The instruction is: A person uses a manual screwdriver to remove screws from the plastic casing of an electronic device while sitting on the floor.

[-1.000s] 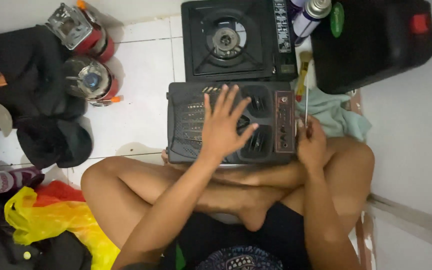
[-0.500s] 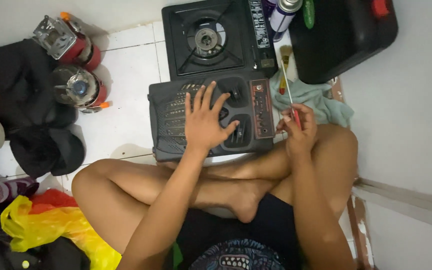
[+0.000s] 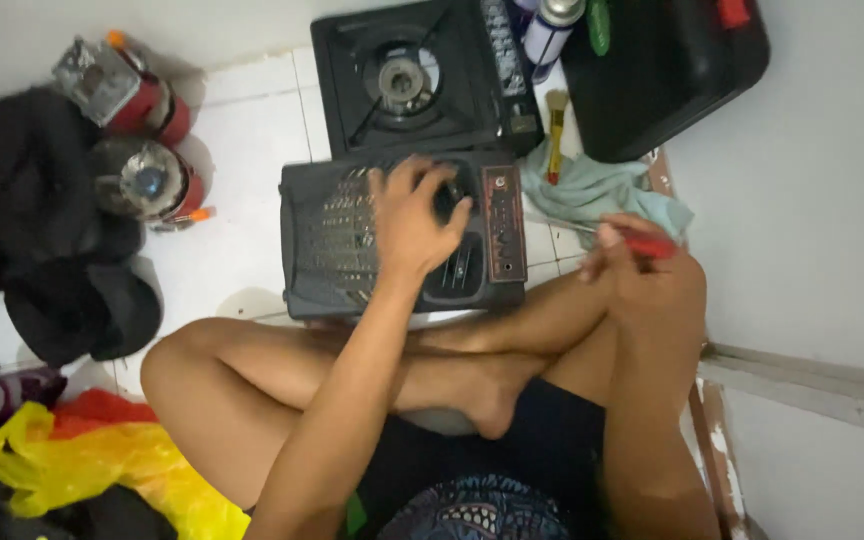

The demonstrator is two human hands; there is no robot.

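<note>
While the left hand [image 3: 414, 215] is pressing down on the upturned stove [image 3: 402, 235], the right hand [image 3: 624, 250] is gripping what looks like a screwdriver [image 3: 642, 240], which may slip and scratch it.

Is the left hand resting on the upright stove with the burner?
No, the left hand lies on the overturned stove in front of it.
</note>
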